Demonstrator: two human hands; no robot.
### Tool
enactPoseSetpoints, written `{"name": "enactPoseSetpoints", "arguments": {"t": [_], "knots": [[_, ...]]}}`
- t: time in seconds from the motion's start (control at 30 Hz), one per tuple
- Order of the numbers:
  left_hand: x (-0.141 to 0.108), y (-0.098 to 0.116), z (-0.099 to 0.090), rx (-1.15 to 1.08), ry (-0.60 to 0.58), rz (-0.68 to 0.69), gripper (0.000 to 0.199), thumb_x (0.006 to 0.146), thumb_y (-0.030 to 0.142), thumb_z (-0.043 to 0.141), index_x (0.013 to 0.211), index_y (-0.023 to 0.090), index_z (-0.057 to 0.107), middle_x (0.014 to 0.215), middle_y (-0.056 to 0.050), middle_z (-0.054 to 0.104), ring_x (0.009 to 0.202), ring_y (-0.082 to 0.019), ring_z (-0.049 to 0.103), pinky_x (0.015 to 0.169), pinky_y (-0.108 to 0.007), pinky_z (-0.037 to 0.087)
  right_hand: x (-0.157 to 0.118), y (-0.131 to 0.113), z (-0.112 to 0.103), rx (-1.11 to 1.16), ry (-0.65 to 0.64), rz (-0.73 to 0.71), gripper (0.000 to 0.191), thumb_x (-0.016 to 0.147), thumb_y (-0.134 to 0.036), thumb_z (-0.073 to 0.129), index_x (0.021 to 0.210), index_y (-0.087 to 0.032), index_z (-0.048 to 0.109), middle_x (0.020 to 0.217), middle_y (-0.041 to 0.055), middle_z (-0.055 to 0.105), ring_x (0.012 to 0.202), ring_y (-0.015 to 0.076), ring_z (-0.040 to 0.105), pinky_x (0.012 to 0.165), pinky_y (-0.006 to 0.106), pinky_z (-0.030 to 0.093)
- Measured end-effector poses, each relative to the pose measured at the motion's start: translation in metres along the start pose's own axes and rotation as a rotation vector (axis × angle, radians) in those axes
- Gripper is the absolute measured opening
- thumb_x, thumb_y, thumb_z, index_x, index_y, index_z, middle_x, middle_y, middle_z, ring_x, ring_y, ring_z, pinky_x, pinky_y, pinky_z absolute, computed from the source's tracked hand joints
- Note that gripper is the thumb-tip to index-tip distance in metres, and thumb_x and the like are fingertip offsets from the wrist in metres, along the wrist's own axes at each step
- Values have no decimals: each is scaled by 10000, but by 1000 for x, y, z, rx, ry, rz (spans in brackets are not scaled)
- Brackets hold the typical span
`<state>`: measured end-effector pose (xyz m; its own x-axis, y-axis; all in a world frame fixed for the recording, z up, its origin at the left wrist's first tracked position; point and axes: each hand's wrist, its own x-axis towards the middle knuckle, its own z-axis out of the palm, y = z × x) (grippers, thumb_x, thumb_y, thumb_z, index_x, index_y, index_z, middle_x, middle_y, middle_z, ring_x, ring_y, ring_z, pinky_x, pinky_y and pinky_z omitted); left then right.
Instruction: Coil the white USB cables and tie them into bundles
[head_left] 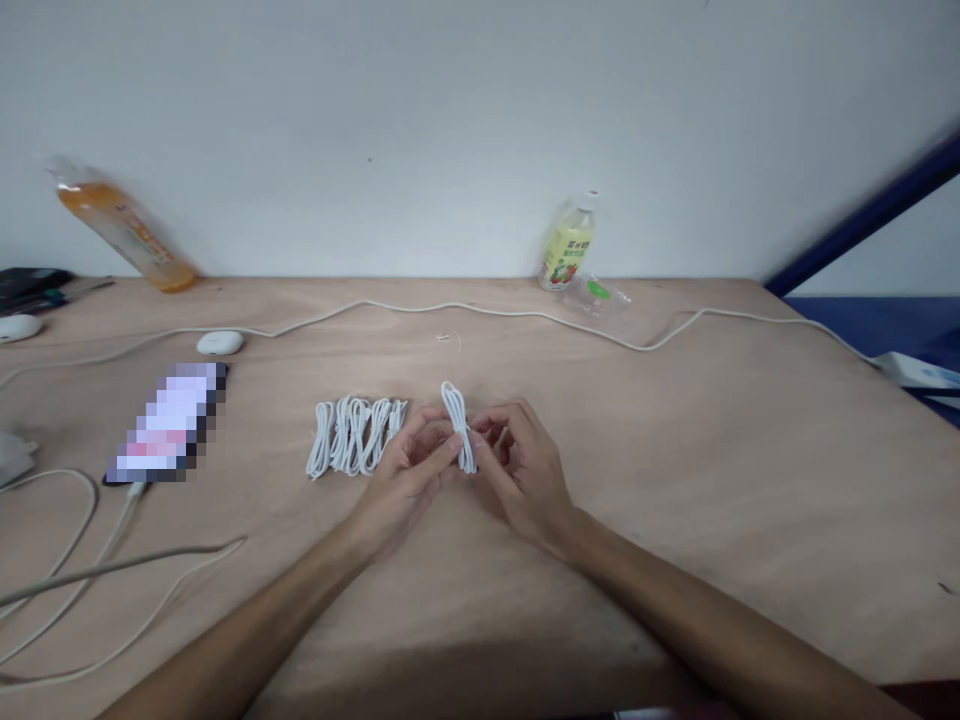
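Note:
Between my two hands, near the middle of the table, a coiled white cable [454,405] stands roughly upright, pinched in at its waist. My left hand [412,465] grips it from the left with thumb and fingers. From the other side, my right hand [521,465] has its thumb and bent fingertips on the same cable. Whether a tie goes round the waist is too small to make out. Just left of my left hand lies a row of several similar white cable bundles [352,437], the rightmost partly hidden by my fingers.
A long white cord [450,306] crosses behind my hands, near small thin scraps [448,338]. To the left are a phone [169,425] on a charging cable and a white earbud case [220,343]. An orange bottle [127,235] and a yellow-labelled bottle [568,245] stand by the wall.

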<state>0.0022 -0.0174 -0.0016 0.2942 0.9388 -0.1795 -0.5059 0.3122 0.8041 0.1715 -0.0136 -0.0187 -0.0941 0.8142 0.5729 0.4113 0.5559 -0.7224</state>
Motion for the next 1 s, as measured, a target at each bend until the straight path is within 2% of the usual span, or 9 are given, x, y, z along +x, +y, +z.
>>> {"name": "enactPoseSetpoints", "arguments": {"t": [0.23,0.37,0.47,0.6,0.67,0.73,0.83,0.9,1.0], "knots": [[2,0,-1,4,-11,13,398,806,379,1009,1073,232,753,982,-12,822,941,-172,755,820,-262,599,0,2,0,14,-25,48,56,1039,-210,628,1032,-244,672,964,27,689,708,152,612,601,283,515],[2,-1,-3,30,-24,18,371,830,393,989,1088,245,768,987,-13,826,974,-185,768,845,-271,603,1,1,1,45,-27,58,52,1038,-215,629,1030,-240,674,957,23,690,719,149,623,608,275,503],[1,-2,-7,125,4,122,294,843,340,983,1046,244,794,1032,-9,832,1026,-160,767,928,-245,590,1,0,-1,59,-15,63,60,1041,-224,622,1030,-233,681,944,24,687,764,161,633,655,285,497],[-1,-3,-12,343,-35,374,121,919,241,907,1004,255,823,1100,-33,832,1132,-180,777,1042,-286,597,-2,1,-2,124,27,123,187,1075,-279,549,923,-226,645,846,10,643,743,169,592,680,306,447],[-2,-2,-14,455,-76,531,78,973,216,838,1030,269,840,1138,-49,816,1207,-207,770,1075,-328,603,-2,4,-1,225,-22,204,352,1111,-363,494,798,-230,586,741,-9,578,674,163,529,657,313,407],[-1,-2,-16,613,-96,680,144,1003,172,782,1061,283,851,1176,-59,809,1255,-218,758,1107,-353,589,-1,5,0,377,-143,307,501,1133,-502,449,723,-233,548,672,-20,513,627,159,465,632,319,378],[0,-1,-19,819,-58,816,222,986,116,766,1068,296,869,1243,-72,809,1300,-238,741,1147,-395,565,4,5,-1,561,-309,395,607,1069,-718,508,711,-230,549,672,-27,469,628,153,411,625,314,361],[1,1,-19,857,-7,822,213,966,125,786,1026,303,886,1265,-79,811,1278,-259,751,1121,-424,584,9,3,-3,611,-368,412,606,1001,-770,609,742,-224,572,708,-23,486,661,151,417,645,306,366],[0,5,-15,805,90,720,134,935,204,840,930,319,909,1260,-84,822,1234,-288,763,1094,-459,598,14,0,-7,640,-406,430,563,959,-749,692,788,-219,606,740,-18,515,684,150,431,648,293,372]]}}
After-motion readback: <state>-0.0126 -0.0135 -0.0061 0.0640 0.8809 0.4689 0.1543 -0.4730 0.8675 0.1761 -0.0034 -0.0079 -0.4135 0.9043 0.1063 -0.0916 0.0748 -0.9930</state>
